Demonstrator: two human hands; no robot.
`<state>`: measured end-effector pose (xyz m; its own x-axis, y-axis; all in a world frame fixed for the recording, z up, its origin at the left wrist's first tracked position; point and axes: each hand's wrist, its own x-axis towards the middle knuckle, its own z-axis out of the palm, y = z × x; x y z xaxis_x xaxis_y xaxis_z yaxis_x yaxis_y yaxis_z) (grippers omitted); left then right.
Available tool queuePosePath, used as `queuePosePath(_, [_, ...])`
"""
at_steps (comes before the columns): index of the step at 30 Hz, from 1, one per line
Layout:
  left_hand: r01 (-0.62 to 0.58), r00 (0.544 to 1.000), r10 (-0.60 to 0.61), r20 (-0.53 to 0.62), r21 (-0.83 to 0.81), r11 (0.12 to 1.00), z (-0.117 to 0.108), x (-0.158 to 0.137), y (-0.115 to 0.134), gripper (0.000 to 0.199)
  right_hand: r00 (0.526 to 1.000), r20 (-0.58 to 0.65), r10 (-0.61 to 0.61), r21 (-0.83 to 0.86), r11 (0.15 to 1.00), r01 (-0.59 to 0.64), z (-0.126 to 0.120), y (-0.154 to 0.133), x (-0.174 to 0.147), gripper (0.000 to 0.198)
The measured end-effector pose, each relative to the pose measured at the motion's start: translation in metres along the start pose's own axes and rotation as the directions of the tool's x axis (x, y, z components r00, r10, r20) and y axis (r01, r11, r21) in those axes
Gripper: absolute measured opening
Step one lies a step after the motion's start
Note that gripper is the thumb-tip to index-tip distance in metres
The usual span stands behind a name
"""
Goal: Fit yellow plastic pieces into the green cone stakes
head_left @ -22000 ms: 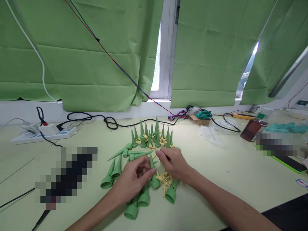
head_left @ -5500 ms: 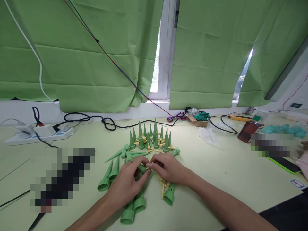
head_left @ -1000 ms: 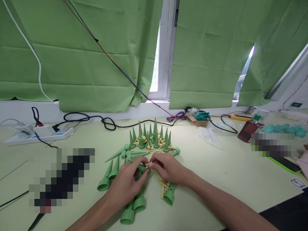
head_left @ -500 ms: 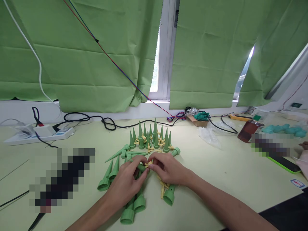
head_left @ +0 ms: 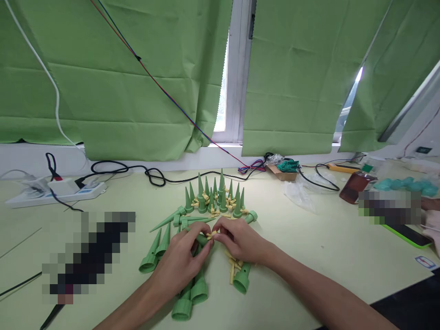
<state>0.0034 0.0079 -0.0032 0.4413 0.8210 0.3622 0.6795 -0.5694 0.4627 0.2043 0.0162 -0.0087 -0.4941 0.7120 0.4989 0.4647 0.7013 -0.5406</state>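
Note:
My left hand (head_left: 187, 256) is closed around a green plastic watering spike (head_left: 201, 239), mostly covered by the fingers. With thumb and forefinger my right hand (head_left: 242, 240) pinches a small yellow valve (head_left: 212, 234) against the spike's side; how deep it sits cannot be made out. Behind the hands, several green spikes (head_left: 223, 201) stand points up, with yellow valves on them. More spikes (head_left: 182, 308) lie to the left and below my left hand. Under my right hand are loose yellow valves (head_left: 232, 272) beside another lying spike (head_left: 242, 280).
A white power strip (head_left: 98, 190) with black cables lies at the back left. A blurred-out dark object (head_left: 96, 252) is on the left. At the right are a brown bottle (head_left: 355, 184), a small carton (head_left: 282, 173), plastic film and a phone-like slab (head_left: 409, 236), near another person's hand.
My hands, the spike and the valve stay almost in place, with only a slight shift of the right fingers. At the right edge the other person's hand and pinkish cloth have moved a little.

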Motion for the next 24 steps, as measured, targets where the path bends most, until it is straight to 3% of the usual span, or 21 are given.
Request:
queuePosePath(17, [-0.031, 0.999, 0.032, -0.012, 0.03, 0.999, -0.0006, -0.0001, 0.0009, 0.011, 0.998, -0.04, -0.048, -0.013, 0.999, 0.047, 0.0026, 0.0049, 0.0006, 0.017])
queuePosePath(24, [-0.061, 0.997, 0.062, -0.047, 0.02, 0.998, 0.0018, 0.0, -0.0026, 0.009, 1.0, -0.02, -0.01, -0.004, 1.0, 0.01, -0.0006, -0.0009, -0.0001, 0.007])
